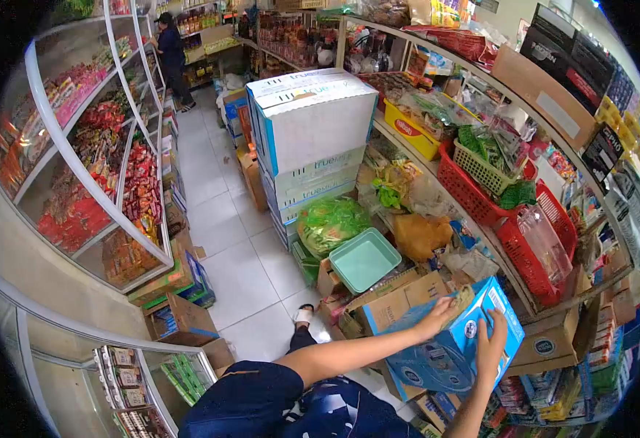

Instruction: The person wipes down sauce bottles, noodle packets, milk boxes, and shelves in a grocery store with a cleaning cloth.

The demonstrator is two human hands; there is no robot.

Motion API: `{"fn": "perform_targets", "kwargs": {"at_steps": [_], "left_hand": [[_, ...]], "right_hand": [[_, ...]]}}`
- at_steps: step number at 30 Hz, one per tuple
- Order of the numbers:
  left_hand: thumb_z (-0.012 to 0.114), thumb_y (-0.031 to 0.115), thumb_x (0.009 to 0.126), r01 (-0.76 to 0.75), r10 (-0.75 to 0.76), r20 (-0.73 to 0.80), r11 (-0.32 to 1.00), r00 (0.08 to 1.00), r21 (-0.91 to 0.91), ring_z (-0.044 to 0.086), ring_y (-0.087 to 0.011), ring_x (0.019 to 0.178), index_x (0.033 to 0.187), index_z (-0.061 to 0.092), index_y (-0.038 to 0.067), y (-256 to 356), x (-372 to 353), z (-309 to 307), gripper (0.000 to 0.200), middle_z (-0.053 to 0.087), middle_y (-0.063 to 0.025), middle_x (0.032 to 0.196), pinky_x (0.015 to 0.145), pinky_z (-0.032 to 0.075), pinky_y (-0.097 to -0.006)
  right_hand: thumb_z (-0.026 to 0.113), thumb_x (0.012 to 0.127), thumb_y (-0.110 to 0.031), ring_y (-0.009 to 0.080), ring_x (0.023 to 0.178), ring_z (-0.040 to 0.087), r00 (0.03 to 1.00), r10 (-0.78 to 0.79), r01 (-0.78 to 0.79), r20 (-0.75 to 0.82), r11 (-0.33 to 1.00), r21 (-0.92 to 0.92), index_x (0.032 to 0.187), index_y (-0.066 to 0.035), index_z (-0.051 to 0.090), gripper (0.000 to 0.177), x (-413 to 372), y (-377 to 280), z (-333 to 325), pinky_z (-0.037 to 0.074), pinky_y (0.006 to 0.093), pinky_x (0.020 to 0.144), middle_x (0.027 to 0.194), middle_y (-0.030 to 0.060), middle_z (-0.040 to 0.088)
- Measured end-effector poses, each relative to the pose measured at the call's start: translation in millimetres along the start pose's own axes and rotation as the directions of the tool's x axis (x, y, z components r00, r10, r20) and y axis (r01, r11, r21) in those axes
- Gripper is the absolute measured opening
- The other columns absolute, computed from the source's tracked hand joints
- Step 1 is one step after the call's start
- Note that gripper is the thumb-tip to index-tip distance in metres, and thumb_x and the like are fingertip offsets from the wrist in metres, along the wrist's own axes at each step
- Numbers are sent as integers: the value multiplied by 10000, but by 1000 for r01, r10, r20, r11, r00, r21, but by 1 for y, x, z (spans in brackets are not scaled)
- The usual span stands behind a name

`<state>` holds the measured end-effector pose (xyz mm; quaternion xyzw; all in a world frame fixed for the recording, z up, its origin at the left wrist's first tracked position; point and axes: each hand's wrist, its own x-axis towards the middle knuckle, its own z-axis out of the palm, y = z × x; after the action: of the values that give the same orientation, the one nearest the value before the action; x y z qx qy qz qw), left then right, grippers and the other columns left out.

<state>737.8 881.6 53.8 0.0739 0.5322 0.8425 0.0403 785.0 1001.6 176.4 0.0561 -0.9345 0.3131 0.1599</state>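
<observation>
A blue carton (437,358) with white round logos is tilted in front of me at the lower right. My left hand (438,320) reaches across to its top edge, fingers closed on a crumpled tan cloth (463,301) that touches the carton. My right hand (489,339) grips the carton's end, with its fingers extended over the blue face. Just beyond the carton is an open brown cardboard box (406,296). A mint-green plastic basin (366,260) sits behind that box. What supports the carton underneath is hidden.
White boxes (320,131) are stacked beside the tiled aisle (243,252). Glass cases (93,146) of packaged goods line the left. Red baskets (473,186) stand on the right shelf. Another person (170,55) stands at the aisle's far end.
</observation>
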Motion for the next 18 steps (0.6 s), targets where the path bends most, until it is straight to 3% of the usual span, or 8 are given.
{"fn": "perform_targets", "kwargs": {"at_steps": [3,6,9,11,13,15,17,18], "left_hand": [[452,290,878,93,-76,102,980,992,-175,243,-143,1175,1144,432,-19,-1,0,-4,408,295,-80,1232,966,227,-256],[466,273,871,-150,144,54,979,988,137,316,-166,1145,1170,413,-21,-34,-7,-21,423,365,-94,1192,959,250,-268],[474,239,862,84,-91,96,994,991,68,378,-218,1129,1194,394,-9,-88,1,-57,422,434,-124,1172,951,280,-294],[470,186,858,266,-255,-83,865,963,426,418,-258,1114,1211,376,10,-105,-20,-83,405,468,-157,1168,944,302,-319],[444,100,849,399,-372,-146,824,917,403,370,-242,1145,1265,330,45,-140,-42,-101,435,405,-147,1242,954,281,-320],[440,78,841,259,-176,-259,906,950,334,300,-256,1203,1303,263,57,-164,-45,-107,495,336,-168,1297,975,255,-331],[419,133,859,478,-459,-208,877,864,50,232,-251,1244,1332,207,87,-127,-41,-92,520,270,-161,1339,998,220,-322],[402,176,871,426,-416,-138,903,899,55,216,-248,1252,1338,198,101,-123,-37,-86,515,247,-151,1352,1007,201,-313]], "right_hand": [[540,791,-161,324,1119,388,996,78,-80,40,995,51,1046,12,512,309,-11,7,13,288,370,939,1210,193,411],[520,793,-149,341,1106,392,997,56,-63,-57,991,-122,1045,14,505,301,-17,-8,18,286,391,936,1204,196,414],[524,786,-148,342,1102,399,993,108,-114,-51,985,-129,1039,21,504,305,-14,-5,21,288,396,936,1199,198,423],[519,782,-134,333,1112,398,996,67,-75,-57,986,-149,1041,32,500,308,-14,5,24,290,391,937,1202,200,427],[505,788,-124,328,1114,399,996,76,-84,-53,984,-158,1059,23,496,309,-15,2,23,290,389,939,1209,192,424],[502,792,-128,326,1115,399,995,89,-94,-40,981,-168,1067,19,492,312,-15,-3,23,291,387,939,1214,186,421],[499,797,-131,324,1116,400,995,80,-87,-54,983,-159,1076,15,489,315,-13,-6,22,292,386,939,1219,181,418],[483,823,-143,312,1130,392,995,96,-101,-37,982,-160,1088,13,485,308,-14,-5,21,296,382,940,1224,177,415]]}}
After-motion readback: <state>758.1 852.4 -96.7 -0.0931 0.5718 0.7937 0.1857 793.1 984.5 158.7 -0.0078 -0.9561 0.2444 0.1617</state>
